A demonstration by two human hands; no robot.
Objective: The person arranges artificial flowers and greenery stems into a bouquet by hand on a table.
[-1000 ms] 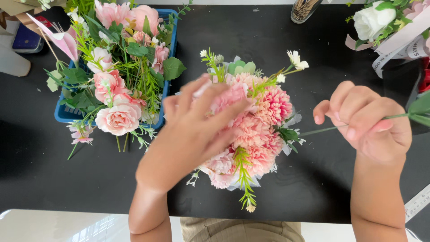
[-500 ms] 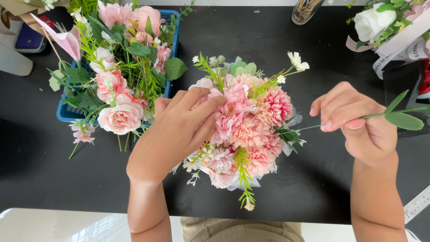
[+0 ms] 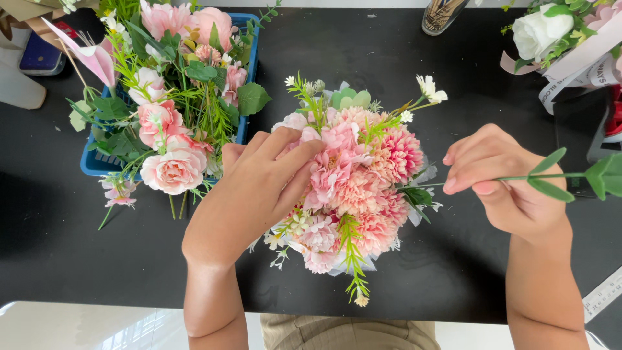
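Flat black matte tabletop (image 3: pixel 453 279) bears a rectangular blue plastic basket (image 3: pixel 97 165), left of the gripped pink bouquet (image 3: pixel 353 188).

The scene is evenly and brightly lit from above. Only faint, soft shadows are cast on the black table (image 3: pixel 402 58). A pale glare is seen on the glossy white surface (image 3: pixel 97 324) along the bottom edge. Focus is sharp throughout; no motion blur is noticed, and little distortion is seen at the edges.
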